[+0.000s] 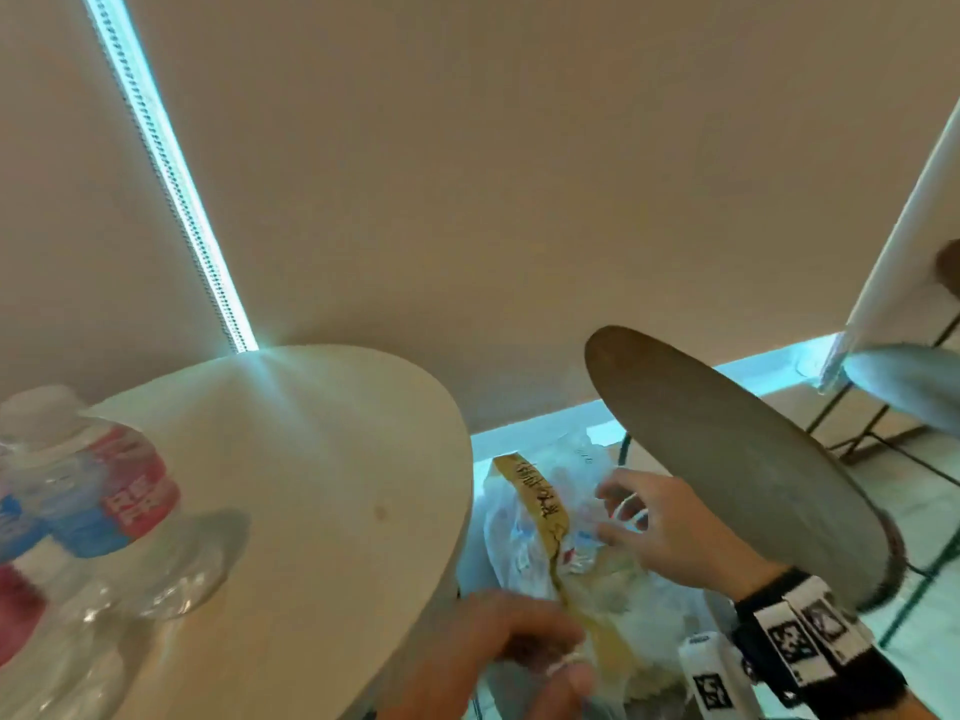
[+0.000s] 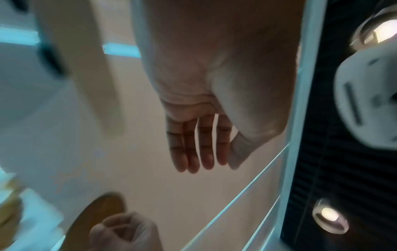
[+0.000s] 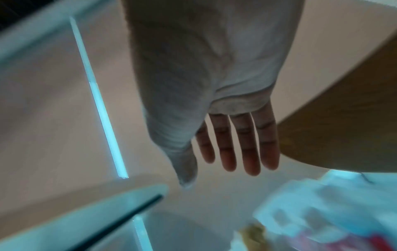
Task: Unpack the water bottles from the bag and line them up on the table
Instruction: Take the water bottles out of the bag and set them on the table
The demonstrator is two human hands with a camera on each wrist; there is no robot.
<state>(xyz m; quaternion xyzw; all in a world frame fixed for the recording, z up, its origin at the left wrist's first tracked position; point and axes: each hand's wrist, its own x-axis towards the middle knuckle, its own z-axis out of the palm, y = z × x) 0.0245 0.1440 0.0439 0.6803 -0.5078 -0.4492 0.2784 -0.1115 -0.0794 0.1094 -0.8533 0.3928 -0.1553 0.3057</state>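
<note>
Two clear water bottles with red and blue labels [image 1: 98, 491] stand at the left of the round beige table [image 1: 322, 449]; one is cut off by the frame edge. A thin plastic bag [image 1: 524, 543] with a yellow strip [image 1: 540, 501] sits low between the table and a dark stool, with blurred bottle labels inside. My right hand [image 1: 618, 511] hovers over the bag's mouth with its fingers spread and holds nothing. In the right wrist view its fingers [image 3: 251, 152] are straight above the bag [image 3: 318, 208]. My left hand [image 1: 569, 662] lies at the bag's near edge. Its fingers [image 2: 206, 149] look straight and empty.
A dark round stool top [image 1: 727, 459] tilts just right of the bag, close above my right wrist. A second stool [image 1: 904, 387] stands farther right. A closed blind fills the background. Most of the table's right half is bare.
</note>
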